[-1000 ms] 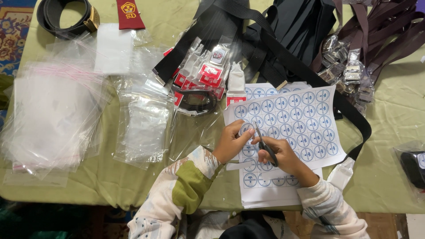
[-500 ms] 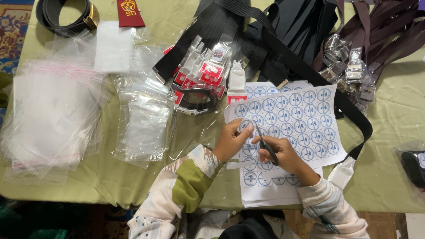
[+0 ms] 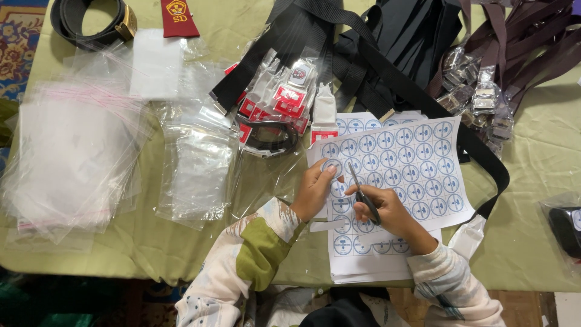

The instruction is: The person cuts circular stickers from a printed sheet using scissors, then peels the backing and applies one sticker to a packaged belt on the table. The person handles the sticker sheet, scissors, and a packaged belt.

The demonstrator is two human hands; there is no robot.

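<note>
My right hand (image 3: 387, 213) grips black-handled scissors (image 3: 362, 192), blades pointing up into a white sheet printed with rows of blue round emblems (image 3: 404, 158). My left hand (image 3: 315, 191) pinches the left edge of that sheet, thumb and fingers on a strip of emblems. Under it lies a stack of similar printed sheets (image 3: 369, 257). A small cut paper strip (image 3: 327, 226) lies by my left wrist. Both sleeves are patterned white and green.
Clear plastic bags (image 3: 72, 157) and smaller ones (image 3: 196, 169) cover the left of the green tablecloth (image 3: 532, 242). Red-and-white packaged items (image 3: 281, 100), black straps (image 3: 387, 54), maroon straps with bagged buckles (image 3: 484, 91), a coiled black belt (image 3: 91, 21), a maroon tie (image 3: 178, 15).
The scissors have advanced slightly upward along the sheet's left columns; my left hand has shifted a little with the paper. Everything else is unmoved.
</note>
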